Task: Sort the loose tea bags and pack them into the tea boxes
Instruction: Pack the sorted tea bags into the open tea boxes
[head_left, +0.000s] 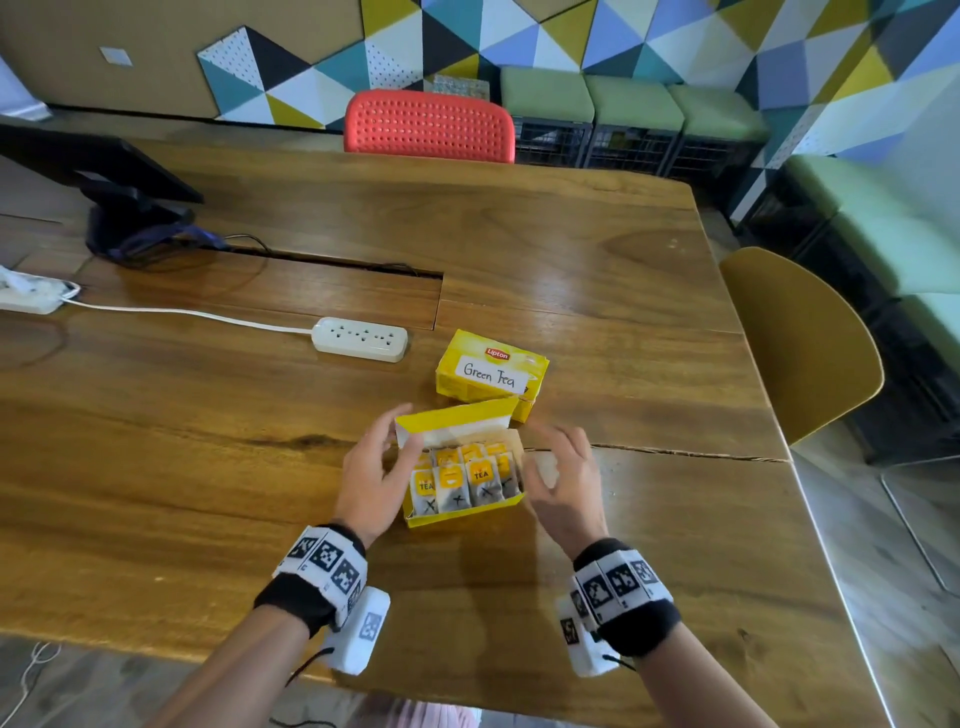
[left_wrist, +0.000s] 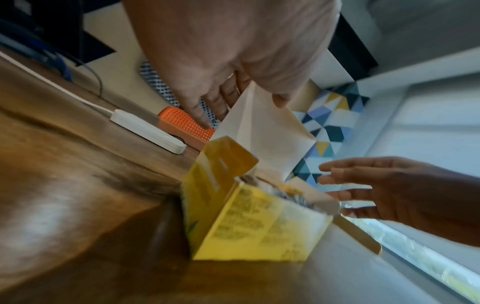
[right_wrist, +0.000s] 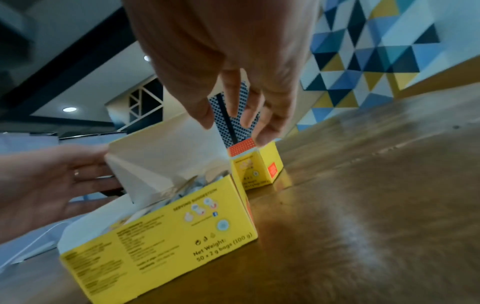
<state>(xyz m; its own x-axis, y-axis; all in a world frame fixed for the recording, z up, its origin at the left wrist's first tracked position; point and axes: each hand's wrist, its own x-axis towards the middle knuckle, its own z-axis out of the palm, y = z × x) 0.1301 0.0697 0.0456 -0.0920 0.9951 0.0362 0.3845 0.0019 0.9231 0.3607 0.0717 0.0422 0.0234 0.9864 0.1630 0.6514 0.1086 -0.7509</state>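
An open yellow tea box (head_left: 462, 512) stands on the wooden table (head_left: 208, 441) near me, packed with several upright tea bags (head_left: 467, 478). Its lid (head_left: 457, 421) is raised at the far side. My left hand (head_left: 387, 457) is at the box's left end and pinches the lid's left edge (left_wrist: 262, 131) between thumb and fingers. My right hand (head_left: 561, 467) hovers by the box's right end, fingers spread and empty, with its fingertips (right_wrist: 205, 121) close to the lid's right corner. Just behind stands a closed yellow box labelled Green Tea (head_left: 491, 374).
A white power strip (head_left: 360, 339) with its cable lies left of the boxes. A dark monitor stand (head_left: 130, 218) sits at the far left. A red chair (head_left: 428, 127) is behind the table, a yellow chair (head_left: 800, 343) at its right edge.
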